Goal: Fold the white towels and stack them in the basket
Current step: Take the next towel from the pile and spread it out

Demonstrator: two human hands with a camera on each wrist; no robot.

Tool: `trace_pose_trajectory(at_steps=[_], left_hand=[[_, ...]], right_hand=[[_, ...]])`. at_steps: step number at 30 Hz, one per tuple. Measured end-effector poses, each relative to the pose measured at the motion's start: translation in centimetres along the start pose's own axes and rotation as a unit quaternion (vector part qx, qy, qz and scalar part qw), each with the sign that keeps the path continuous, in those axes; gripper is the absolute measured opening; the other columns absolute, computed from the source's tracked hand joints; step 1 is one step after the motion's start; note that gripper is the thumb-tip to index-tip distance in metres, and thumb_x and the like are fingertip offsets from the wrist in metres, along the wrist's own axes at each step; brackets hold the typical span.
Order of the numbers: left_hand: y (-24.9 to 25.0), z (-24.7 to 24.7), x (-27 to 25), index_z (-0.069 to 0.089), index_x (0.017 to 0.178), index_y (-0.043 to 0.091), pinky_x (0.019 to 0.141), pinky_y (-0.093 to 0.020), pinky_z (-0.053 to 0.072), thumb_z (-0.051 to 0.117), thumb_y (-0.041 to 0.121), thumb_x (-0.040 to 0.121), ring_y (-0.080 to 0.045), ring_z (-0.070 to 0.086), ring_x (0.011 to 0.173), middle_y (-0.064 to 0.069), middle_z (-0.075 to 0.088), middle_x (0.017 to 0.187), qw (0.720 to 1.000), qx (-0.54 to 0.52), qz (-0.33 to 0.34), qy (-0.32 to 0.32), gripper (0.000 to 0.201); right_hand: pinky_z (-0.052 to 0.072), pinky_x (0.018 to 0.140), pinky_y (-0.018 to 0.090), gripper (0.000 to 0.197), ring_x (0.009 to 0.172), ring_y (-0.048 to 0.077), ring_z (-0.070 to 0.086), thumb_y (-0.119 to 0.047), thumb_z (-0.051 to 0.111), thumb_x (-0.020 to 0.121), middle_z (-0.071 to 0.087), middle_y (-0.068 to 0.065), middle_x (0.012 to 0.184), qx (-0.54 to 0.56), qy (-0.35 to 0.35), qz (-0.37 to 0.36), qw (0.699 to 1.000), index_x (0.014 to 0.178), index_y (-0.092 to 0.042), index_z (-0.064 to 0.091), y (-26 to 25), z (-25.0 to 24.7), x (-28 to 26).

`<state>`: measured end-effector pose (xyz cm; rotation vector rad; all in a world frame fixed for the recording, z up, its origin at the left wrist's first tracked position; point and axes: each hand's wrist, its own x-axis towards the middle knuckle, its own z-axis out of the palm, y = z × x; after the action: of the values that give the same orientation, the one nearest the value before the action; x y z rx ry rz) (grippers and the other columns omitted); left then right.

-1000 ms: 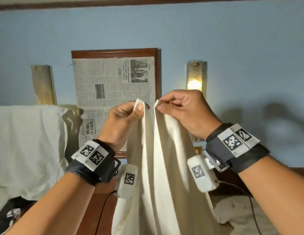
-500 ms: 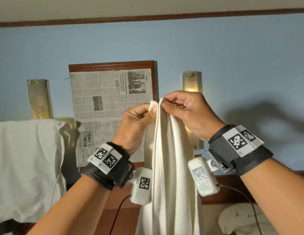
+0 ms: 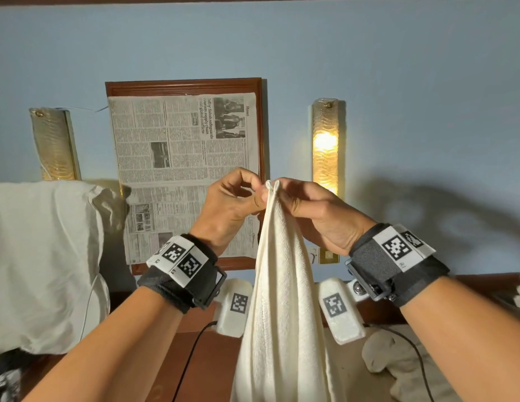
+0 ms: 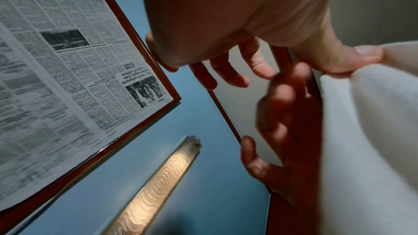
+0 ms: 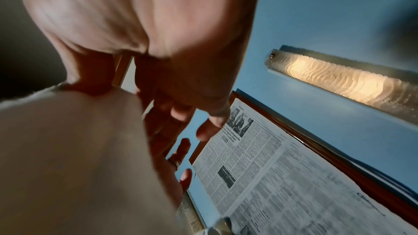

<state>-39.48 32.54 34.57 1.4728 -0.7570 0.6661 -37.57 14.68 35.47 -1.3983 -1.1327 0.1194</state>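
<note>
Corners now joined; two hands, left (image 3: 229, 210) and right (image 3: 317, 216), pinch one towel (image 3: 279, 285) top.

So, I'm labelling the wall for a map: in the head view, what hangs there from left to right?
Unlit wall lamp → framed newspaper → lit wall lamp.

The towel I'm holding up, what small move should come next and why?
Probably pass both top corners into one hand's pinch. The left hand and right hand pinch the towel with its corners already together, the rest hanging doubled, so the freed hand could slide down for the next fold.
</note>
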Motion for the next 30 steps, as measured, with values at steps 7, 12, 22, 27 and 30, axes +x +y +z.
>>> trace_pose_trajectory(at_steps=[7, 12, 22, 27, 30], left_hand=[[-0.5, -0.2, -1.1, 0.061, 0.082, -0.008, 0.077, -0.041, 0.047, 0.091, 0.044, 0.061, -0.031, 0.052, 0.075, -0.018, 0.059, 0.082, 0.998, 0.038, -0.040, 0.030, 0.063], [-1.0, 1.1, -3.4, 0.067, 0.095, -0.007, 0.078, -0.042, 0.049, 0.063, 0.034, 0.095, -0.035, 0.060, 0.085, -0.025, 0.066, 0.094, 0.991, 0.010, -0.134, 0.022, 0.042], [-2.8, 1.6, -5.0, 0.066, 0.097, -0.009, 0.071, -0.043, 0.047, 0.065, 0.025, 0.092, -0.029, 0.059, 0.078, -0.037, 0.063, 0.096, 0.980, 0.135, -0.139, 0.051, 0.035], [-3.7, 0.8, -6.1, 0.068, 0.097, -0.005, 0.066, -0.031, 0.050, 0.062, 0.014, 0.098, -0.023, 0.061, 0.078, -0.019, 0.066, 0.087, 0.964, 0.192, -0.169, 0.067, 0.020], [-4.0, 0.4, -7.3, 0.071, 0.098, -0.001, 0.076, -0.049, 0.057, 0.063, 0.017, 0.097, -0.026, 0.065, 0.083, -0.026, 0.070, 0.095, 0.955, 0.221, -0.187, 0.068, 0.020]], right_hand=[[0.047, 0.078, 0.019, 0.014, 0.081, 0.008, 0.060, -0.019, 0.059, 0.087, 0.064, -0.002, 0.082, 0.024, 0.026, 0.006, 0.999, 0.092, -0.008, 0.064, 1.7, -0.3, -0.3], [0.041, 0.072, 0.032, 0.022, 0.074, 0.020, 0.049, -0.027, 0.064, 0.088, 0.054, 0.008, 0.077, -0.075, 0.104, -0.032, 0.991, 0.076, -0.010, 0.056, 2.6, -1.0, 0.1], [0.042, 0.063, 0.024, 0.018, 0.066, 0.013, 0.052, -0.021, 0.061, 0.095, 0.056, 0.002, 0.071, -0.073, 0.143, 0.018, 0.987, 0.080, -0.011, 0.061, 6.2, -1.2, -2.6], [0.049, 0.072, 0.022, 0.010, 0.079, 0.005, 0.065, -0.012, 0.065, 0.090, 0.071, -0.012, 0.082, -0.106, 0.060, 0.146, 0.982, 0.090, -0.021, 0.070, 13.2, 0.3, -7.5], [0.053, 0.086, 0.020, 0.018, 0.095, 0.004, 0.068, -0.028, 0.067, 0.092, 0.074, -0.010, 0.100, -0.136, 0.035, 0.218, 0.966, 0.108, -0.020, 0.072, 17.4, 0.9, -10.4]])
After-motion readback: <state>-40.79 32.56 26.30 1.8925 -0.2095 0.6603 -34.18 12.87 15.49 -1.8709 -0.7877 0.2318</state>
